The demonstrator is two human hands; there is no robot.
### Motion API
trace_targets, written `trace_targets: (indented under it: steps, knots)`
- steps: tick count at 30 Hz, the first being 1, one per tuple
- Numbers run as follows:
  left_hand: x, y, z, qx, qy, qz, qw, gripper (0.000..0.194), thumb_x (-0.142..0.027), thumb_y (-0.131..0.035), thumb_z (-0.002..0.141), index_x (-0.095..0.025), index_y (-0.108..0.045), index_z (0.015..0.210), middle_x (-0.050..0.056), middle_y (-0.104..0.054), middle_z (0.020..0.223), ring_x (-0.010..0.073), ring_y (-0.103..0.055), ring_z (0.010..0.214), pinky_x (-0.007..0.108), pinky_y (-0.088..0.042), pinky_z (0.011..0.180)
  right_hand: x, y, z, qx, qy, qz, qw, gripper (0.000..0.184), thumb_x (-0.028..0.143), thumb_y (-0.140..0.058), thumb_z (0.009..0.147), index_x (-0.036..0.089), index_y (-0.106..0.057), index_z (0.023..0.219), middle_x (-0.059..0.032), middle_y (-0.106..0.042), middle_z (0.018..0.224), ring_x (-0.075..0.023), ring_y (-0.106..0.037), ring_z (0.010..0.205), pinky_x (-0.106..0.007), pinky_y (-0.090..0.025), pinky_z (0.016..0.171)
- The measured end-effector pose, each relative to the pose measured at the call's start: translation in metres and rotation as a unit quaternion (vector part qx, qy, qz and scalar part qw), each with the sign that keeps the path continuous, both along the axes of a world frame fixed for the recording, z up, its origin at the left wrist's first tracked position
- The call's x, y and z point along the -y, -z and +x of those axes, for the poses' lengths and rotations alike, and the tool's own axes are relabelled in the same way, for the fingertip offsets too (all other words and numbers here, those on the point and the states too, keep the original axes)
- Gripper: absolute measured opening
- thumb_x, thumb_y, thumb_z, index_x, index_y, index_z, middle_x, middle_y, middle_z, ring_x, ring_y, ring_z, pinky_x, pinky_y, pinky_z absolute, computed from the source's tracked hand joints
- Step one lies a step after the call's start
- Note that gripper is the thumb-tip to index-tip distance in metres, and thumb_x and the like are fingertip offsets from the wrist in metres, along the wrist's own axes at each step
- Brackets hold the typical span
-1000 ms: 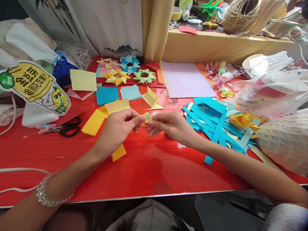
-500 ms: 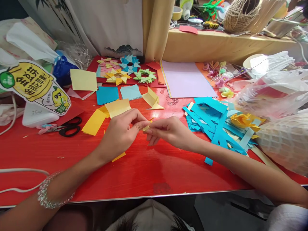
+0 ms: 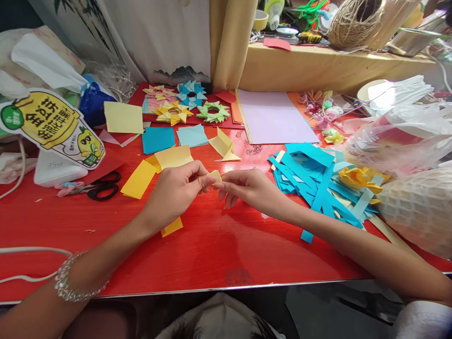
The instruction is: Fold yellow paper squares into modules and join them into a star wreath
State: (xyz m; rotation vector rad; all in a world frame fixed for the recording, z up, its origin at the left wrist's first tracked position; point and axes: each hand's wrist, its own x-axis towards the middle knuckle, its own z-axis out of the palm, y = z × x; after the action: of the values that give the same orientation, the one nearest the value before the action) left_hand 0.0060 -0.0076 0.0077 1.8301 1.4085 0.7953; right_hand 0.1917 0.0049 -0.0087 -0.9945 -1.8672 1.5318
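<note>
Between the two hands, above the red table (image 3: 212, 254), I see a small pale yellow folded paper (image 3: 215, 176), its ends pinched by the left hand (image 3: 183, 188) and right hand (image 3: 249, 190), fingers closed. Fingertips partly cover it. Blue strips (image 3: 314, 179) lie right; black-handled scissors (image 3: 102, 191) lie left.

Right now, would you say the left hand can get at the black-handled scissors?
Probably yes: the black-handled scissors lie with their handles uncovered on the red table, though the left hand is busy pinching a small folded paper.
</note>
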Motion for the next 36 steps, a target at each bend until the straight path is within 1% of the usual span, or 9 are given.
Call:
trace_targets:
  steps: [4,7,15,18,21,25,30,33,36]
  knots:
    - [-0.002,-0.002,-0.001,0.049,0.025,-0.055,0.997,0.023,-0.037,-0.057,0.085,-0.019,-0.064,0.073,-0.004,-0.064,0.067,0.0085,-0.057,0.062,0.019,-0.044,0.061,-0.001,-0.004,0.002,0.064,0.012,0.087,0.994,0.024,0.028,-0.046,0.091,0.014,-0.055,0.073,-0.0005,-0.061,0.068,-0.0072,-0.060,0.050,-0.018,-0.043,0.048]
    - [-0.002,-0.004,-0.001,0.064,0.020,-0.052,0.996,0.021,-0.035,-0.056,0.085,-0.020,-0.065,0.075,-0.004,-0.065,0.066,0.0084,-0.059,0.060,0.018,-0.046,0.061,-0.002,-0.008,0.002,0.088,0.011,0.119,0.989,0.025,0.025,-0.046,0.091,0.014,-0.052,0.070,0.0026,-0.055,0.056,-0.0063,-0.056,0.045,-0.017,-0.038,0.045]
    - [-0.008,-0.008,-0.007,0.085,0.081,-0.066,0.991,0.020,-0.032,-0.052,0.088,-0.020,-0.064,0.079,-0.002,-0.067,0.072,0.0098,-0.063,0.065,0.021,-0.050,0.068,-0.005,-0.010,0.002,0.164,0.051,0.253,0.952,0.028,0.023,-0.041,0.093,0.017,-0.044,0.066,0.0038,-0.050,0.053,-0.0060,-0.042,0.047,-0.019,-0.028,0.050]
    - [-0.012,-0.006,-0.007,0.079,0.087,-0.069,0.991,0.019,-0.031,-0.050,0.088,-0.019,-0.063,0.079,-0.001,-0.067,0.070,0.0116,-0.063,0.064,0.024,-0.051,0.067,-0.005,-0.008,0.001,0.183,0.053,0.265,0.945,0.026,0.025,-0.038,0.094,0.018,-0.044,0.069,0.0034,-0.049,0.055,-0.0074,-0.040,0.049,-0.021,-0.027,0.053]
    - [-0.016,-0.004,-0.010,0.055,0.061,-0.056,0.995,0.016,-0.032,-0.052,0.086,-0.020,-0.061,0.091,0.000,-0.068,0.071,0.0137,-0.064,0.064,0.027,-0.052,0.065,-0.009,-0.007,0.002,0.202,0.066,0.246,0.946,0.027,0.030,-0.037,0.095,0.017,-0.049,0.074,0.0026,-0.049,0.057,-0.0084,-0.041,0.051,-0.022,-0.027,0.054]
    - [-0.023,-0.001,-0.020,-0.053,-0.029,0.039,0.997,0.020,-0.032,-0.046,0.088,-0.022,-0.059,0.100,0.002,-0.070,0.083,0.0161,-0.066,0.075,0.027,-0.051,0.067,-0.023,-0.004,0.009,0.220,0.116,0.195,0.949,0.035,0.039,-0.039,0.093,0.016,-0.052,0.070,0.0019,-0.049,0.056,-0.0082,-0.042,0.050,-0.022,-0.028,0.053]
    - [-0.035,0.003,-0.033,-0.238,-0.120,0.228,0.937,0.022,-0.022,-0.043,0.088,-0.020,-0.058,0.104,0.010,-0.063,0.106,0.0251,-0.057,0.102,0.037,-0.044,0.085,-0.034,0.000,0.015,0.257,0.118,0.189,0.940,0.056,0.057,-0.038,0.088,0.016,-0.042,0.051,0.0028,-0.041,0.045,-0.0065,-0.034,0.042,-0.025,-0.025,0.051]
    - [-0.042,0.012,-0.041,-0.331,-0.116,0.263,0.899,0.031,-0.025,-0.048,0.086,-0.014,-0.054,0.115,0.016,-0.058,0.115,0.0315,-0.050,0.111,0.042,-0.041,0.090,-0.033,0.000,0.014,0.253,0.133,0.192,0.939,0.063,0.063,-0.032,0.087,0.016,-0.039,0.045,0.0023,-0.039,0.042,-0.0064,-0.034,0.041,-0.026,-0.027,0.053]
    - [-0.047,0.021,-0.047,-0.402,-0.087,0.269,0.871,0.035,-0.026,-0.047,0.086,-0.012,-0.053,0.117,0.017,-0.060,0.110,0.0332,-0.051,0.107,0.044,-0.042,0.086,-0.029,-0.002,0.014,0.220,0.163,0.187,0.944,0.066,0.065,-0.030,0.087,0.016,-0.038,0.043,0.0013,-0.040,0.042,-0.0067,-0.037,0.042,-0.026,-0.029,0.054]
